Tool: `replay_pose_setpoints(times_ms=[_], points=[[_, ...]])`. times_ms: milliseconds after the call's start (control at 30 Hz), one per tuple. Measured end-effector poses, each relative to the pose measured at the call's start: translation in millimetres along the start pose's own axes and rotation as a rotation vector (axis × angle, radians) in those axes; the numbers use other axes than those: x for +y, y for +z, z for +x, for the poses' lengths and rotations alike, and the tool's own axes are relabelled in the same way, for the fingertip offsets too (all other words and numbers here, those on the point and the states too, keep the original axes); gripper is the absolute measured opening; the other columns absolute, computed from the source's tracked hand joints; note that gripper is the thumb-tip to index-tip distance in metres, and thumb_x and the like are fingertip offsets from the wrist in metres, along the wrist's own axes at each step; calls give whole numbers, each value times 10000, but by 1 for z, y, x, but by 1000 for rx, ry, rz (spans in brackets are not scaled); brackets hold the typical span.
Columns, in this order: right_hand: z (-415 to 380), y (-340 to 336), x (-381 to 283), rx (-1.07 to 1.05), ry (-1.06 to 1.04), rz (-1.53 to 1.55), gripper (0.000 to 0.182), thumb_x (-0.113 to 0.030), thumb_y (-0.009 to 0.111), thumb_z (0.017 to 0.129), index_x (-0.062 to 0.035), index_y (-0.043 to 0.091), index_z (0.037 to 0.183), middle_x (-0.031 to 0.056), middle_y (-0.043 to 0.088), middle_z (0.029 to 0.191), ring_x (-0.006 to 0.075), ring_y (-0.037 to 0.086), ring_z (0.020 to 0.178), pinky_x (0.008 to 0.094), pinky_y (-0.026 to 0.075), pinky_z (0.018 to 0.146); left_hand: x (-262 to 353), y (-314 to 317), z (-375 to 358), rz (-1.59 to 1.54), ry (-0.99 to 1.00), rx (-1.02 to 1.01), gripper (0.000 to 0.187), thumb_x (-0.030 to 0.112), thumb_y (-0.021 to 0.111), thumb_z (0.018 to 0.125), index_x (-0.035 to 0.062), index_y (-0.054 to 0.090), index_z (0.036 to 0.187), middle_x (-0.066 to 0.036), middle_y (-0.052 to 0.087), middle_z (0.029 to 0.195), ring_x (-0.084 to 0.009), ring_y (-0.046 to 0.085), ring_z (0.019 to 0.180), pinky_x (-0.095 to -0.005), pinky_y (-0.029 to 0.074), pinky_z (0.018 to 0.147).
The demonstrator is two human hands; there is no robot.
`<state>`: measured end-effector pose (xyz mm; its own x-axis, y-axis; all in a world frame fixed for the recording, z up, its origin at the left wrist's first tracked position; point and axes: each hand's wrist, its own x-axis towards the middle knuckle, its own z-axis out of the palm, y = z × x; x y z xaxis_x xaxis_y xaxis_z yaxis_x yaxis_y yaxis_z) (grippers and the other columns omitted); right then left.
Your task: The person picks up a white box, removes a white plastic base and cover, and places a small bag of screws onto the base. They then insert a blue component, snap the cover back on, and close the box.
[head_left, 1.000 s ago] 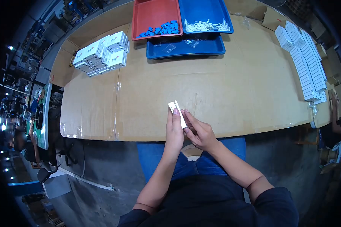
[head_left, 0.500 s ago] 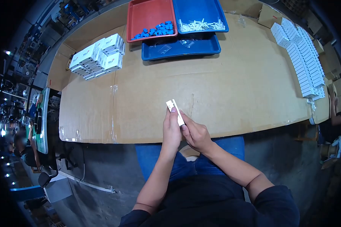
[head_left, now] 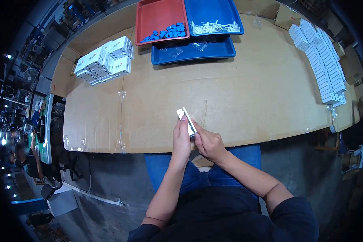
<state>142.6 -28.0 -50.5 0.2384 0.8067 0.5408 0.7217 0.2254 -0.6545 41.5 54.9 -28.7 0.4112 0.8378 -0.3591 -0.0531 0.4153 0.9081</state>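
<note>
A small white item [head_left: 180, 112], flat and box-like, is held over the table's near edge. My left hand [head_left: 182, 139] grips it from the left, its thumb on the top face. My right hand [head_left: 209, 144] is closed around its lower right end, with fingertips at the lower corner. A dark gap shows along the item between its two white parts. Its underside is hidden by my fingers.
The cardboard-covered table [head_left: 161, 92] bears a red tray [head_left: 161, 16] of blue pieces, a blue tray [head_left: 211, 12] of white pieces and a lower blue tray [head_left: 193, 56]. White boxes [head_left: 121, 66] stand left, rows of white boxes [head_left: 320, 66] right. A person [head_left: 30, 163] is far left.
The dark gap along the white item shows more now, and the item is turned slightly. Both hands keep nearly the same place.
</note>
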Motion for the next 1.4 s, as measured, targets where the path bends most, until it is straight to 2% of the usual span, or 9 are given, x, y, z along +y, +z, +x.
replay_pose_setpoints(times_ms=[200, 267, 300, 433, 533, 667, 733, 900, 1400], points=[[16, -11, -4, -74, 148, 375, 377, -149, 550, 1080, 5, 581, 1423, 188, 695, 1270, 262, 695, 1133, 359, 561, 987, 6, -14, 2, -114, 37, -33, 431, 344, 460, 1097, 12, 558, 1353, -89, 657, 1142, -132, 619, 1019, -312, 495, 927], [16, -13, -5, -79, 402, 601, 374, -189, 533, 1097, -3, 588, 1417, 153, 692, 1273, 221, 673, 1154, 348, 554, 982, 11, -18, -1, -56, 235, -184, 672, 242, 583, 1001, 21, 335, 1586, -161, 590, 1362, -214, 601, 1221, -362, 450, 1101], [15, -16, -4, -79, 669, 819, 376, -229, 517, 1113, -11, 594, 1410, 117, 690, 1276, 181, 651, 1175, 338, 546, 978, 13, -18, -4, -56, 243, -182, 672, 242, 583, 1001, 21, 335, 1586, -161, 590, 1362, -214, 601, 1221, -362, 450, 1101], [31, -45, -10, -289, 905, 984, 430, -338, 532, 1111, -32, 601, 1405, 70, 676, 1207, 135, 641, 1081, 309, 550, 876, 14, -19, -11, 249, 501, -287, 1043, 116, 745, 762, 45, 205, 1651, -193, 387, 1578, -306, 409, 1466, -429, 281, 1248], [31, -49, -9, -266, 836, 1004, 435, -254, 638, 1055, -10, 580, 1411, 98, 658, 1266, 176, 630, 1169, 332, 540, 961, 19, -16, -15, 358, 548, -364, 1116, 384, 791, 823, 65, 138, 1670, -222, 350, 1630, -329, 337, 1528, -446, 214, 1274], [27, -44, -14, -127, 655, 989, 547, -140, 746, 957, -2, 545, 1447, 158, 545, 1476, 241, 544, 1363, 374, 473, 1119, 14, -6, -22, -2, 544, -374, 911, 389, 649, 980, 55, 157, 1671, -214, 354, 1619, -328, 344, 1518, -427, 268, 1251], [24, -39, -18, -150, 540, 882, 580, -126, 757, 937, -5, 535, 1459, 173, 497, 1527, 262, 508, 1405, 389, 446, 1149, 13, -1, -26, -116, 196, -266, 827, 568, 428, 1089, 65, 133, 1675, -218, 354, 1618, -316, 346, 1512, -420, 263, 1248], [24, -38, -42, -77, 256, 428, 582, -89, 751, 906, 8, 559, 1447, 215, 483, 1561, 340, 488, 1445, 432, 389, 1197, 17, 14, -36, -63, 354, -176, 837, 629, 314, 1088, 62, 128, 1675, -245, 372, 1594, -303, 363, 1492, -411, 269, 1231], [6, -37, -58, -19, 108, 354, 512, -105, 639, 1012, 89, 517, 1470, 328, 441, 1561, 433, 515, 1407, 424, 475, 1113, 16, 19, -48, -95, 561, -220, 1024, 759, 363, 1013, -4, 127, 1653, -189, 470, 1495, -247, 462, 1381, -367, 335, 1183]])
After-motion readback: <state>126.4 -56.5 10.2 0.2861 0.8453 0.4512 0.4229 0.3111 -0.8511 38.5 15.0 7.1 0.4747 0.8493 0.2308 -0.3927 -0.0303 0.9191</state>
